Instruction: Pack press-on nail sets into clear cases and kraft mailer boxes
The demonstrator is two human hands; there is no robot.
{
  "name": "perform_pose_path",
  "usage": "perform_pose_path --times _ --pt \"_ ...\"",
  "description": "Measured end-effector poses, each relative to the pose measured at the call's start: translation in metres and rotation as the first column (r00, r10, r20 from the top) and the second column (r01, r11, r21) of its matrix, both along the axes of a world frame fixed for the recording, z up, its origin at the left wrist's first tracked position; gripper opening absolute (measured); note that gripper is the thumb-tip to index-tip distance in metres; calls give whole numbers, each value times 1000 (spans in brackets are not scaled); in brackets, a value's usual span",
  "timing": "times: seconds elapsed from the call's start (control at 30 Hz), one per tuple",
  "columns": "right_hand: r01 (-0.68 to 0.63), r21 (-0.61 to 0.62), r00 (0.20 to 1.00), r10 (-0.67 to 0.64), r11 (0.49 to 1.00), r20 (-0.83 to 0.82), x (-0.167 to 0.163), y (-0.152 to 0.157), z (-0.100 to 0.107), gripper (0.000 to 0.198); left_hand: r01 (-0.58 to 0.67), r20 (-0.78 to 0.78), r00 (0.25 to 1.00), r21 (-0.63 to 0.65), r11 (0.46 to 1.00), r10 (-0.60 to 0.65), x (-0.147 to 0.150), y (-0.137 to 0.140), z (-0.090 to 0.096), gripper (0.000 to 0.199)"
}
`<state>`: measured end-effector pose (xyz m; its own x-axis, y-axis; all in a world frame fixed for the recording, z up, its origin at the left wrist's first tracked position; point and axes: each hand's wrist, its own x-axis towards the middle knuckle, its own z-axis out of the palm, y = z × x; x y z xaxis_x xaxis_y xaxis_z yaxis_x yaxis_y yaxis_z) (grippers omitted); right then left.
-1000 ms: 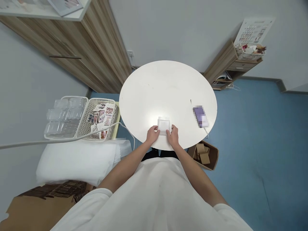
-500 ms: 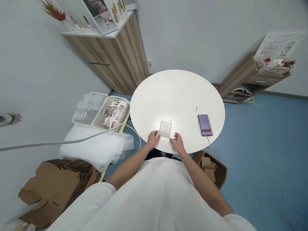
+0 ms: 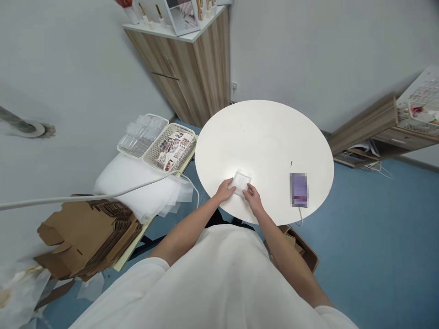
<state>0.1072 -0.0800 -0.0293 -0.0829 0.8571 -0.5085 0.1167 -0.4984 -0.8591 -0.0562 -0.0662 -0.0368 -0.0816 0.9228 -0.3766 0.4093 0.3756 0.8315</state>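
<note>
A small, square, whitish translucent packet (image 3: 242,181) is at the near side of the round white table (image 3: 264,132); what is inside it cannot be made out. My left hand (image 3: 225,190) grips its left edge, thumb on the near side. On the opposite edge, my right hand (image 3: 253,198) has thumb and fingers closed on the near right corner. A purple, blurred-out phone-like thing (image 3: 299,189) with a white cable lies to the right on the table.
Left of the table, a white basket of printed cards (image 3: 174,148) stands beside a basket of clear plastic boxes (image 3: 142,135). Nearer are white foam sheets (image 3: 137,183) and stacked flat cardboard boxes (image 3: 85,233). A white cable (image 3: 137,189) crosses the left side. An open carton (image 3: 302,249) sits below the table.
My right hand has come in from beside the packet and now grips its right side. The packet has turned slightly. The head view has shifted, too.
</note>
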Motion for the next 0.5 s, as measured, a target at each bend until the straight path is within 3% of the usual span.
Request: perform_pose_path --times 0.23,0.5 --pt "34 -3 999 -34 999 -24 -27 14 1 61 29 39 999 -23 999 -28 -17 6 -7 57" --pt "32 60 998 -28 998 -56 -93 43 -1 67 -23 -5 1000 4 1000 23 -75 31 0 58"
